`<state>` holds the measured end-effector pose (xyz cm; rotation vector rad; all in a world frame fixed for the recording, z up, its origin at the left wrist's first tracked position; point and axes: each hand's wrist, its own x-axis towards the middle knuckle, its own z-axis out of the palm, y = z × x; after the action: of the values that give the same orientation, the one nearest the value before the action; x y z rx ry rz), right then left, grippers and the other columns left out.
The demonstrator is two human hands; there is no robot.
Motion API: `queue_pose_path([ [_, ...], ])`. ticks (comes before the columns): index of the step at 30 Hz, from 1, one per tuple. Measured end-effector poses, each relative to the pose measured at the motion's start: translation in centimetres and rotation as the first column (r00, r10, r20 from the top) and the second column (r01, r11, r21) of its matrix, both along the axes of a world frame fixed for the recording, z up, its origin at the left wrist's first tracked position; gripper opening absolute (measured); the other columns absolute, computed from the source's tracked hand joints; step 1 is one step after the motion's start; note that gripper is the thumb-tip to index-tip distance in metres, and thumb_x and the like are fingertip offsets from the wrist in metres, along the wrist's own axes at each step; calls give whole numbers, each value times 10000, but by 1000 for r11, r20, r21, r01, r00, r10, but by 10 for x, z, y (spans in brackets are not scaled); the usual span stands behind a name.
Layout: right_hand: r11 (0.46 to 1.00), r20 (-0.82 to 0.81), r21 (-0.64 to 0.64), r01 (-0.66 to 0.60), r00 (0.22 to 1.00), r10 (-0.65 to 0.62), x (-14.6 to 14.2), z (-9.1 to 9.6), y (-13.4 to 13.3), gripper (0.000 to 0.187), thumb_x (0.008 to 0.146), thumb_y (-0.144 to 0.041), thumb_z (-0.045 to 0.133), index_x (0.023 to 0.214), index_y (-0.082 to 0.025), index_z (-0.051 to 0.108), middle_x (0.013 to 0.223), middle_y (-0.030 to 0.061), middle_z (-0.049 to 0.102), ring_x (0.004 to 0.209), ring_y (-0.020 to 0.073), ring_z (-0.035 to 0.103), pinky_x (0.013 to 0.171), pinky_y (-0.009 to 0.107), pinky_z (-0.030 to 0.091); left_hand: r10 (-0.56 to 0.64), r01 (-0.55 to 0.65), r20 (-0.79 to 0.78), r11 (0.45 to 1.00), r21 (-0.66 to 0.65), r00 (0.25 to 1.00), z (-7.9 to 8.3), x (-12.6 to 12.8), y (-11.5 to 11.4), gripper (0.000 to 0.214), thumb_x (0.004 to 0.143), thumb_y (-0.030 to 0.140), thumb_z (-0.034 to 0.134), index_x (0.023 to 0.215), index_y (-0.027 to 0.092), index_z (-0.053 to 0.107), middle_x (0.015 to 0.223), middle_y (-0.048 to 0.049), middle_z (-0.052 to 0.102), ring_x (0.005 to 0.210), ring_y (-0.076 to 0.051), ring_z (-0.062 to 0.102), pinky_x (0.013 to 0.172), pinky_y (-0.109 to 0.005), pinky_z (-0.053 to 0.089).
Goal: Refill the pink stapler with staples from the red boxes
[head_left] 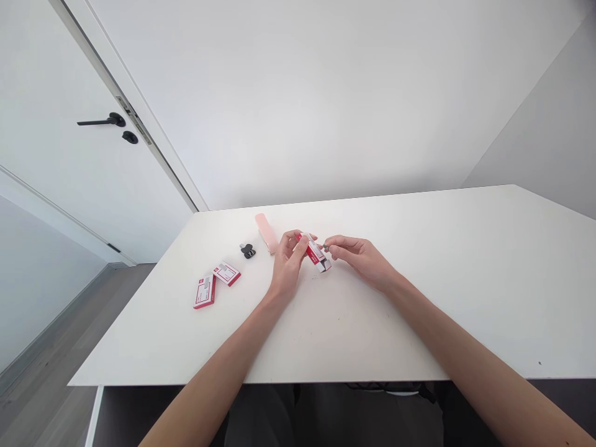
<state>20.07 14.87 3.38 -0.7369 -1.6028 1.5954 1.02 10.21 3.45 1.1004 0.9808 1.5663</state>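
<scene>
My left hand [289, 259] is closed around a small red and white box [316, 253], holding it just above the white table [419, 298]. My right hand [358, 256] pinches a tiny grey item at the box's open end; it is too small to name. A pale pink stapler [266, 232] lies just behind my left hand.
Two more red and white boxes [205, 290] [226, 273] lie on the table's left part. A small black object [248, 251] sits between them and the stapler. A white door with a black handle [105, 120] stands at the left, beyond the table edge.
</scene>
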Motion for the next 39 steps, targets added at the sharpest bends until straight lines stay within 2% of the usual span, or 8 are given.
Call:
queue_pose_path([
  [4, 995, 55, 48, 93, 994, -95, -3, -1, -2, 318, 850, -576, 789, 982, -288, 810, 1109, 40, 756, 1040, 250, 666, 955, 419, 497, -34, 35, 19, 999, -26, 999, 1, 1, -1, 410, 903, 518, 768, 1146, 238, 591, 1182, -77, 732, 892, -169, 686, 880, -365, 535],
  [7, 993, 73, 55, 105, 991, -109, -4, -2, -4, 313, 838, -563, 806, 989, -289, 817, 1041, 36, 764, 982, 242, 684, 914, 410, 508, -62, 64, 38, 997, -53, 997, 2, 1, -2, 446, 885, 516, 789, 1175, 243, 589, 1226, -86, 727, 901, -176, 696, 875, -375, 544],
  [14, 998, 170, -24, -65, 983, 68, 1, 3, -6, 321, 873, -557, 766, 1034, -283, 812, 1059, 38, 787, 973, 246, 698, 877, 391, 511, -6, 17, 128, 996, -90, 992, -3, -3, 2, 442, 881, 495, 802, 1191, 247, 607, 1329, -101, 696, 1070, -255, 724, 876, -389, 549],
  [17, 994, 187, -27, -105, 976, 108, 3, 3, -5, 319, 887, -557, 747, 1032, -282, 814, 1086, 37, 788, 996, 246, 695, 890, 381, 507, 16, -2, 150, 996, -91, 989, -6, -6, 5, 442, 880, 494, 803, 1193, 245, 613, 1336, -105, 696, 1106, -272, 719, 870, -385, 546],
  [20, 991, 215, -51, -122, 968, 130, 4, 3, -5, 334, 895, -580, 731, 1026, -283, 809, 1046, 30, 783, 927, 229, 678, 843, 369, 499, 30, -14, 161, 995, -99, 987, -6, -7, 6, 447, 876, 495, 807, 1192, 242, 616, 1340, -108, 696, 1111, -268, 719, 880, -382, 546],
  [28, 995, 303, 16, -94, 949, 85, 4, 2, -4, 460, 863, -680, 708, 1004, -256, 817, 883, 32, 721, 657, 155, 522, 749, 372, 467, -7, 17, 119, 997, -80, 993, -2, -3, 1, 426, 884, 471, 797, 1204, 255, 616, 1395, -102, 678, 1141, -258, 707, 896, -372, 547],
  [34, 996, 366, 37, -78, 929, 59, 4, 2, -5, 441, 893, -678, 684, 1001, -270, 811, 755, 5, 657, 612, 149, 511, 692, 354, 427, -29, 37, 113, 997, -62, 993, -1, -3, 0, 409, 900, 463, 780, 1215, 265, 608, 1411, -95, 671, 1163, -258, 698, 915, -377, 540],
  [39, 998, 355, 58, -24, 935, 2, 3, 1, -5, 415, 894, -665, 699, 1005, -279, 805, 839, 12, 728, 586, 136, 513, 666, 347, 429, -25, 37, 153, 997, -71, 988, -2, -3, 2, 436, 878, 454, 803, 1213, 252, 610, 1393, -102, 678, 1173, -271, 697, 913, -389, 533],
])
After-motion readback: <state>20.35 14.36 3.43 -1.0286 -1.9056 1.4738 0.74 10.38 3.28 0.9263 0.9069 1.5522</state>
